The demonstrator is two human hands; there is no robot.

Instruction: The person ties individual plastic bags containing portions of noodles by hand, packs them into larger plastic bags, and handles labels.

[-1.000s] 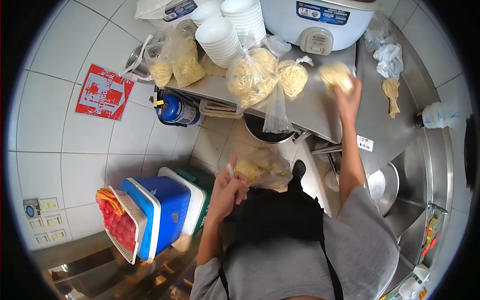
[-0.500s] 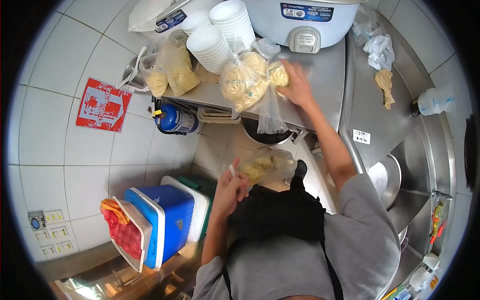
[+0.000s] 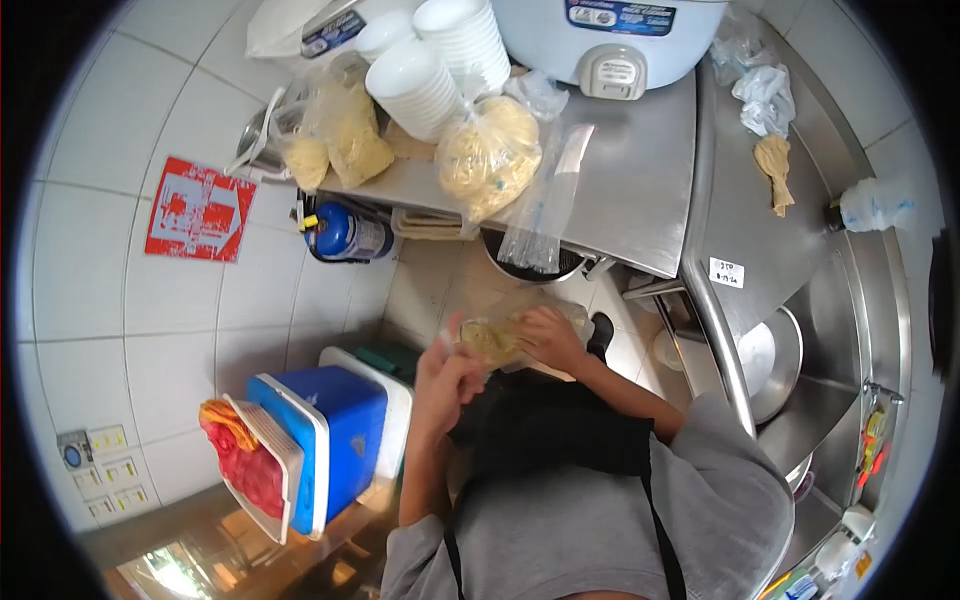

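Both hands are in front of the black apron (image 3: 555, 430), and here's the left arm, reaching forward, forearm angled slightly inward. The left hand (image 3: 447, 385) is blurry, fingers curled in on the near edge of a clear bag (image 3: 488, 342) with pale yellow contents, one digit poking up. Across comes the right forearm, slanting in from the elbow, back of the hand up! That right hand (image 3: 550, 338) lies over the bag's other side, fingers bent and close together; whether they grip anything, I can't tell. Beyond, a knotted noodle bag (image 3: 490, 155) sits on the steel counter (image 3: 640, 170).
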